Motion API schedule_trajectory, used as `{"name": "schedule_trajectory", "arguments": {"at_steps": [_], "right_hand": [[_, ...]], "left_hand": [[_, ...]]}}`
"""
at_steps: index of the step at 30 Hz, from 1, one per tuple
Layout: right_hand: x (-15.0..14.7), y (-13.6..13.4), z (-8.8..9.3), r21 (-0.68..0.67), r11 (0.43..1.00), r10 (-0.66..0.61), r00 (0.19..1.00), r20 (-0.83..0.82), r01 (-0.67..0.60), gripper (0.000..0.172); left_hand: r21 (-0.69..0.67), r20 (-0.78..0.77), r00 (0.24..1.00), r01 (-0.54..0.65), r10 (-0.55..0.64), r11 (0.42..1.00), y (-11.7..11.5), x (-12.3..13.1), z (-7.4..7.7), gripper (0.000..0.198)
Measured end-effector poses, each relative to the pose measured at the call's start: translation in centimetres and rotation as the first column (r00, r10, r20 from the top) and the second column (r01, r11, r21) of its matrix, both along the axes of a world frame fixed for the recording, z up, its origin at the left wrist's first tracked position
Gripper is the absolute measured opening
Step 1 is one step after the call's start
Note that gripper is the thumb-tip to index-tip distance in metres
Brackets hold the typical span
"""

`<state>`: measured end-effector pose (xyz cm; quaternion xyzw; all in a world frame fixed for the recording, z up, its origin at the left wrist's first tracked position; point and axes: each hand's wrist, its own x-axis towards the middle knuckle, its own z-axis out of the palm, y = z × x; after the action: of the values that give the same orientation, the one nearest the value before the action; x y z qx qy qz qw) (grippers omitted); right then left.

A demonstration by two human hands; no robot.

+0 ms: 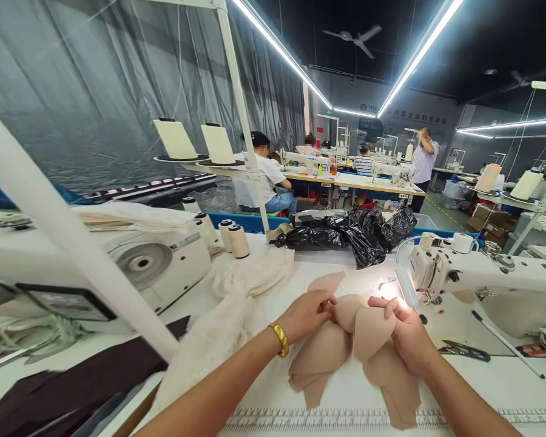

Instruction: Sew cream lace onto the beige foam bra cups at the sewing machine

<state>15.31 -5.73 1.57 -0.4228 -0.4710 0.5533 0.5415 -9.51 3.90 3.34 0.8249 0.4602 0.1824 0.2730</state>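
Note:
Beige fabric pieces (372, 332), curved like bra cups, lie and hang between my hands on the white sewing table. My left hand (307, 317), with a gold bracelet at the wrist, pinches the upper left edge of one piece. On the other side, my right hand (407, 331) grips the top edge of another piece between thumb and fingers. More beige pieces (321, 358) rest below, nearer the table's front edge. The sewing machine (464, 273) stands just right of my hands, its lamp shining beside my right fingertips.
Sheer cream fabric (227, 321) is heaped to the left. Behind are thread cones (239, 241) and a black plastic bag (337, 233). Thread snips (465, 350) and a pen-like stick (507, 344) lie right. A printed ruler (327, 419) crosses the front. People (425, 158) are farther back.

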Motion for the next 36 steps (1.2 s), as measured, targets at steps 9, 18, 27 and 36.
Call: {"name": "schedule_trajectory", "arguments": {"at_steps": [9,18,27,36], "right_hand": [[4.9,-3.4,0.1,0.027,0.997,0.056,0.936,0.348,-0.069,0.023],[6.5,-5.6,-1.2,0.252,0.967,-0.162,0.711,0.684,-0.023,0.024],[3.3,-4.6,0.7,0.221,0.975,-0.148,0.630,0.762,-0.038,0.030],[-0.7,-2.7,1.9,0.165,0.975,-0.045,0.591,0.805,-0.150,0.025]], "left_hand": [[-0.308,0.317,0.948,0.129,-0.026,0.942,-2.6,-0.3,2.5,0.041],[-0.617,0.578,0.760,0.168,0.298,0.769,-8.2,1.8,1.9,0.064],[-0.562,0.524,0.775,0.002,0.354,0.827,-9.7,-3.0,1.8,0.062],[-0.484,0.358,0.857,-0.169,0.370,0.859,-10.2,-6.0,1.2,0.048]]}}
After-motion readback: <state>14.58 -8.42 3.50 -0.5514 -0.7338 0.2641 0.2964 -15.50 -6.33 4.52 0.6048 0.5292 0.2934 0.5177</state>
